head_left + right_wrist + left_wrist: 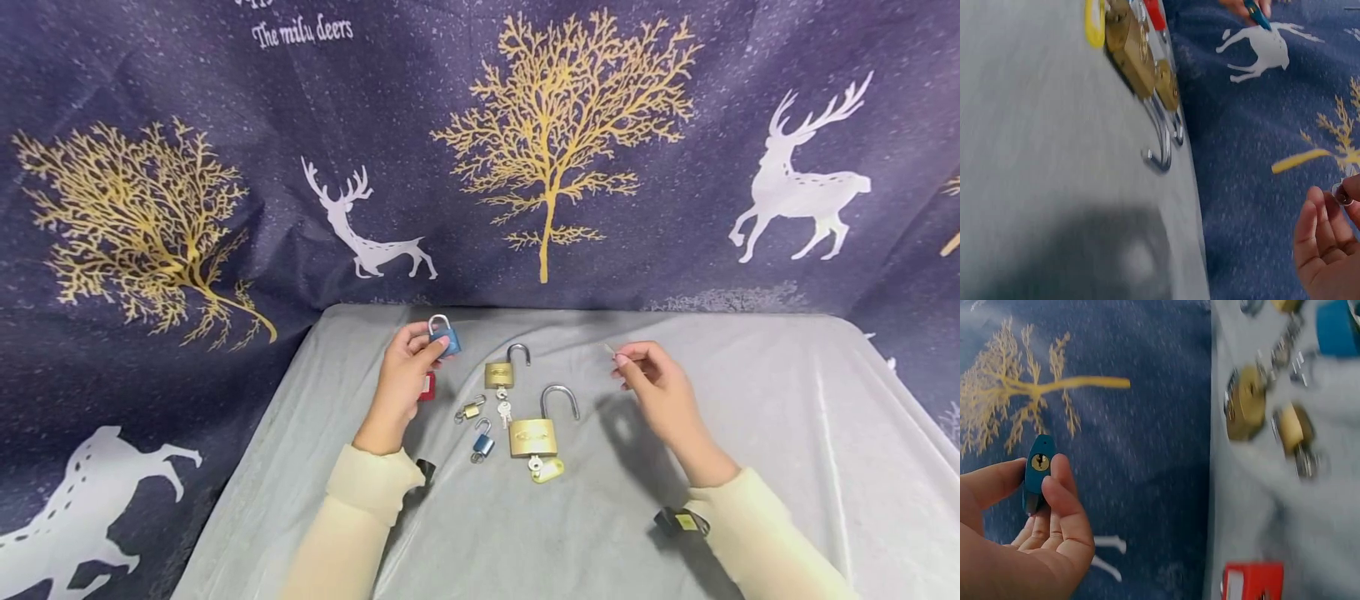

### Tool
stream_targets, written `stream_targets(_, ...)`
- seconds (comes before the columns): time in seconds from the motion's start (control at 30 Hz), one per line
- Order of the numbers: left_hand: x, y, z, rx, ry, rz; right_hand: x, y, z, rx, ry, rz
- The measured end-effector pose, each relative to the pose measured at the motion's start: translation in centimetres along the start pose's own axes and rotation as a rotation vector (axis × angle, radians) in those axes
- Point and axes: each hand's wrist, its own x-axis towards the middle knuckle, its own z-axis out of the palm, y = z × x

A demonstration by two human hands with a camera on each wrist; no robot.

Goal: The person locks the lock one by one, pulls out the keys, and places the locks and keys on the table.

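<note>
My left hand [405,367] grips a blue padlock [447,342] between thumb and fingers, raised over the table's back left. Its silver shackle points up in the head view, with both legs meeting the body. In the left wrist view the brass keyhole [1040,462] on the padlock's underside faces the camera, with nothing in it. Off to the right, my right hand [663,396] pinches a small silvery key [609,348] between thumb and fingers. Only a shiny metal bit of the key [1340,194] shows in the right wrist view; the fingertips hide the rest.
Between the hands lie a large brass padlock [533,438] with a yellow tag [548,472], a medium brass padlock [498,375] with keys [505,411], a small brass padlock [472,411] and a small blue padlock [483,446]. A red padlock [427,387] is partly behind my left hand.
</note>
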Motion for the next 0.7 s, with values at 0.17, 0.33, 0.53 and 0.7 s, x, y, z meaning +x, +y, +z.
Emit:
stream_targets(0.17, 0.3, -0.4, -2.3, 0.053, 0.039, -0.027, -0.3, 0.5, -1.9, -0.098, 0.027, 0.014)
stream_targets(0.33, 0.4, -1.2, -4.5, 0.107, 0.057, -0.077, -0.6, 1.2, -3.7, -0.193, 0.043, 0.034)
stream_targets(0.53, 0.3, -2.0, -6.3, 0.153, 0.056, -0.129, -1.0, 1.8, -5.5, -0.249, 0.029, 0.106)
stream_targets(0.7, 0.3, -2.8, -7.8, 0.229, 0.058, -0.191, -1.3, 2.1, -6.7, -0.282, 0.020, 0.103)
